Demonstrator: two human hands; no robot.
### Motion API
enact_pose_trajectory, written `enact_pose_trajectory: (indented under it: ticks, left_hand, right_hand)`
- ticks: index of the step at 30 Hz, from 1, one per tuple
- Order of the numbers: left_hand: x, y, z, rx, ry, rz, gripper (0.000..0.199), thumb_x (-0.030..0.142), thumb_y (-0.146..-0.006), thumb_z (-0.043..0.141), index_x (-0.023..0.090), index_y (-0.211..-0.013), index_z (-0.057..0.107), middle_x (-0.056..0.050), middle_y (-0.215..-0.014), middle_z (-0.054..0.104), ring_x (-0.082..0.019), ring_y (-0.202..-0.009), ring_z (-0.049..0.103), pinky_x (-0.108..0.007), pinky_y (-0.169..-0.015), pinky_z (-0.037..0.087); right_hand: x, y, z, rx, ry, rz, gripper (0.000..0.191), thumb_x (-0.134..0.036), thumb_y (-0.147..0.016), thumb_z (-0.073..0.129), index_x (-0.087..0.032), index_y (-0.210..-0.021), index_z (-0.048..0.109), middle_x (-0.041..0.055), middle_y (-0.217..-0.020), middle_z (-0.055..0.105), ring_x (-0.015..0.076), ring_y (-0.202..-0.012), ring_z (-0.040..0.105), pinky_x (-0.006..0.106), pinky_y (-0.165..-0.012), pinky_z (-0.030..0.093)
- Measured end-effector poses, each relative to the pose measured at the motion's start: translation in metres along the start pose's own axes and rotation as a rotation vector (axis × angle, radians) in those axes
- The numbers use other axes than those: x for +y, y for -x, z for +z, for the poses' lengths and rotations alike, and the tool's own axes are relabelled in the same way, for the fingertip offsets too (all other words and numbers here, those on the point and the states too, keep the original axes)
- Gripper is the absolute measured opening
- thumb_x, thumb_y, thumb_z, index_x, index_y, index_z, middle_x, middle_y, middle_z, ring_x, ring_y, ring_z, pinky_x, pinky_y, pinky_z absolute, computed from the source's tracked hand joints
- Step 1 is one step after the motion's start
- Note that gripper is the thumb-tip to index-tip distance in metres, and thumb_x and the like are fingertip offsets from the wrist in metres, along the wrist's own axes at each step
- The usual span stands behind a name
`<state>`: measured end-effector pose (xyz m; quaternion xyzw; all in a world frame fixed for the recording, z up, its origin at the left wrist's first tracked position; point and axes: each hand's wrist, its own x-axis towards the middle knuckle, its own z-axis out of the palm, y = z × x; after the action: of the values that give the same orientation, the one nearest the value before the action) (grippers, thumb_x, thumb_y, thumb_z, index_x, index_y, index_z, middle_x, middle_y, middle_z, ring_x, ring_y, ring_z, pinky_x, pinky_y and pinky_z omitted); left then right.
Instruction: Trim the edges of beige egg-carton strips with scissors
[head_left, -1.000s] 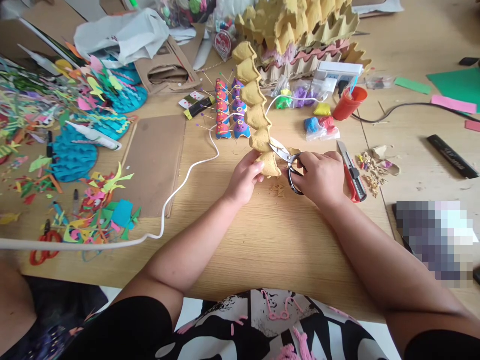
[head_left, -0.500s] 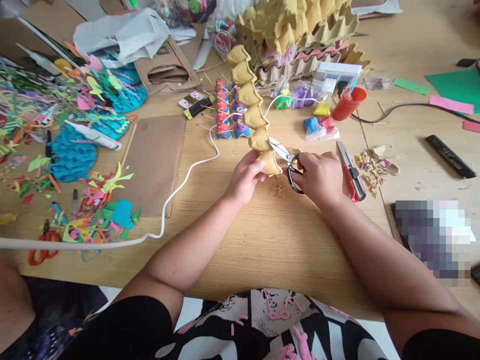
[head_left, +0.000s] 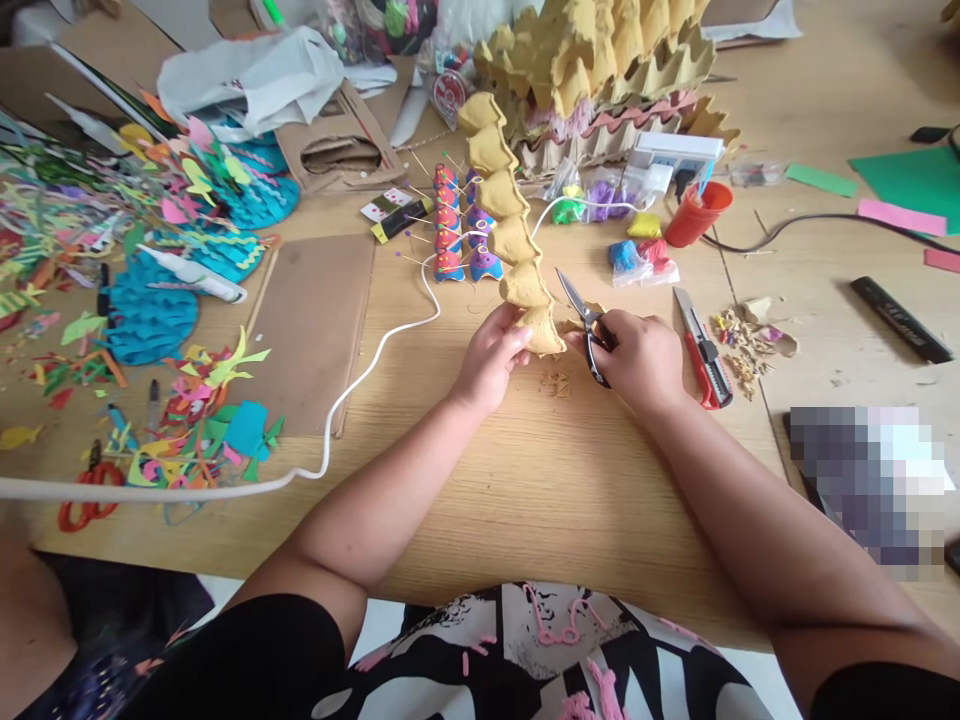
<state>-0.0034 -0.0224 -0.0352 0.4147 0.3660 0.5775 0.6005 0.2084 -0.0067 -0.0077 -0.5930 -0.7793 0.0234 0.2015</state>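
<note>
My left hand point(head_left: 491, 362) grips the near end of a long strip of yellow egg carton point(head_left: 512, 238), a row of several cups pointing away from me. In my right hand point(head_left: 645, 355) are black-handled scissors point(head_left: 587, 315), their blades looking closed and standing a little apart from the strip's right edge. Small carton scraps point(head_left: 556, 382) lie on the table beneath, between my hands. Behind the strip stand two painted carton pieces, a red one point(head_left: 448, 225) and a purple one point(head_left: 484, 235), with pins stuck in them.
A box cutter point(head_left: 703, 350) lies right of my right hand, beside a scrap pile point(head_left: 750, 345). A white cable point(head_left: 382, 340) crosses the left side near a cardboard sheet point(head_left: 311, 330). Stacked egg trays point(head_left: 600, 70) and an orange cup point(head_left: 697, 215) stand behind. Another person sits at left.
The scissors have come away from the strip's edge, slightly to the right, and their blades point more upward. My left hand keeps hold of the strip.
</note>
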Motion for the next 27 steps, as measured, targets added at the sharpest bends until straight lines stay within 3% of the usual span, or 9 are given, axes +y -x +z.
enact_pose_trajectory:
  ticks: [7, 12, 14, 17, 19, 24, 27]
  left_hand:
    - [0.003, -0.001, 0.001, 0.066, 0.007, -0.013, 0.049, 0.050, -0.074, 0.083, 0.025, -0.115, 0.078, -0.003, -0.105, 0.077, -0.013, -0.080, 0.061, -0.022, -0.059, 0.041]
    - [0.000, 0.001, -0.001, -0.039, -0.064, 0.021, 0.046, 0.050, -0.079, 0.084, 0.024, -0.117, 0.078, -0.002, -0.103, 0.077, -0.014, -0.079, 0.060, -0.023, -0.059, 0.042]
    - [-0.003, 0.001, -0.002, -0.125, -0.098, 0.051, 0.045, 0.050, -0.083, 0.085, 0.023, -0.118, 0.079, -0.003, -0.106, 0.078, -0.016, -0.086, 0.065, -0.025, -0.067, 0.049]
    - [-0.006, 0.002, 0.000, -0.212, -0.151, 0.084, 0.053, 0.051, -0.082, 0.087, 0.022, -0.125, 0.077, -0.007, -0.119, 0.080, -0.022, -0.107, 0.072, -0.031, -0.091, 0.057]
    - [-0.007, 0.002, 0.001, -0.224, -0.176, 0.074, 0.059, 0.050, -0.080, 0.088, 0.022, -0.130, 0.076, -0.007, -0.120, 0.081, -0.024, -0.111, 0.073, -0.033, -0.097, 0.058]
    - [-0.007, 0.005, 0.002, -0.193, -0.217, 0.066, 0.059, 0.048, -0.078, 0.090, 0.020, -0.128, 0.077, -0.006, -0.110, 0.079, -0.022, -0.101, 0.071, -0.032, -0.090, 0.058]
    - [-0.007, 0.006, 0.002, -0.212, -0.222, 0.082, 0.061, 0.048, -0.078, 0.089, 0.021, -0.131, 0.076, -0.008, -0.114, 0.080, -0.023, -0.102, 0.073, -0.033, -0.089, 0.058]
  right_hand:
    - [0.001, 0.000, -0.001, -0.019, -0.278, 0.032, 0.060, -0.080, -0.096, 0.058, -0.027, -0.070, 0.048, 0.0028, -0.062, 0.056, 0.0215, -0.062, 0.053, 0.035, -0.066, 0.033]
    - [0.001, -0.003, 0.003, 0.066, -0.789, 0.099, 0.062, -0.085, -0.086, 0.075, -0.026, -0.075, 0.056, -0.0010, -0.069, 0.055, 0.0176, -0.066, 0.051, 0.034, -0.064, 0.041]
    - [0.001, -0.004, 0.004, 0.091, -0.999, 0.121, 0.058, -0.080, -0.081, 0.084, -0.026, -0.086, 0.065, -0.0017, -0.075, 0.059, 0.0172, -0.070, 0.056, 0.034, -0.068, 0.047]
    - [0.000, -0.005, 0.004, 0.047, -1.204, 0.143, 0.055, -0.074, -0.077, 0.091, -0.027, -0.098, 0.071, -0.0026, -0.078, 0.060, 0.0166, -0.071, 0.057, 0.034, -0.069, 0.051]
    - [0.000, -0.005, 0.003, -0.006, -1.275, 0.154, 0.053, -0.071, -0.078, 0.091, -0.027, -0.100, 0.073, -0.0032, -0.075, 0.059, 0.0165, -0.070, 0.057, 0.034, -0.068, 0.050]
    - [-0.002, -0.003, -0.002, -0.103, -1.318, 0.139, 0.047, -0.063, -0.079, 0.094, -0.024, -0.088, 0.070, -0.0036, -0.070, 0.058, 0.0144, -0.066, 0.053, 0.031, -0.063, 0.044]
    - [-0.003, -0.002, -0.005, -0.136, -1.282, 0.089, 0.047, -0.063, -0.084, 0.091, -0.023, -0.080, 0.066, -0.0024, -0.069, 0.058, 0.0137, -0.065, 0.050, 0.031, -0.062, 0.041]
